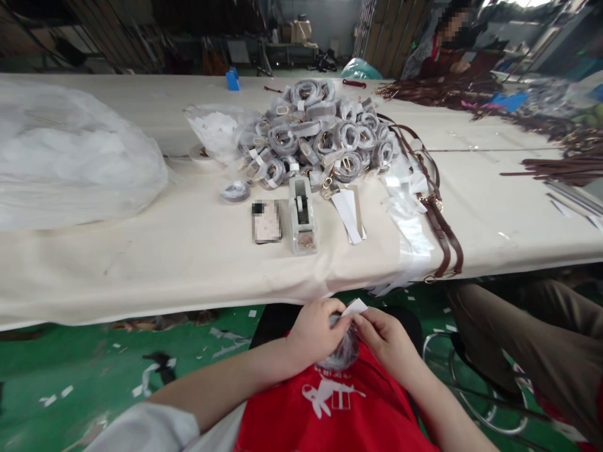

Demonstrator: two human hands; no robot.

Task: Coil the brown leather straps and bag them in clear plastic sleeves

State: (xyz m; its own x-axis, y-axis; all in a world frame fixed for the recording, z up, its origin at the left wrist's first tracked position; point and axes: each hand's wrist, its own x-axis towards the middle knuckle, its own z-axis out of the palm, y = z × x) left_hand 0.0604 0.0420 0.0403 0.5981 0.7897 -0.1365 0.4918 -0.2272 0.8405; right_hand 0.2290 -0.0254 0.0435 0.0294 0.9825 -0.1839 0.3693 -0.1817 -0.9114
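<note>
Over my lap, my left hand is closed around a coiled strap wrapped in clear plastic. A white paper strip stands at the top of the coil. My right hand pinches this strip between thumb and fingers, close beside the left hand. Fingers hide part of the coil. On the table ahead are a tape dispenser and a stack of paper strips. Behind these lies a heap of plastic-wrapped coiled straps, and one wrapped coil sits apart to its left.
A large plastic bag covers the table's left side. Brown leather straps hang toward the front edge, beside clear plastic sleeves. A phone-like item lies left of the dispenser. A person sits across; another's leg is at right.
</note>
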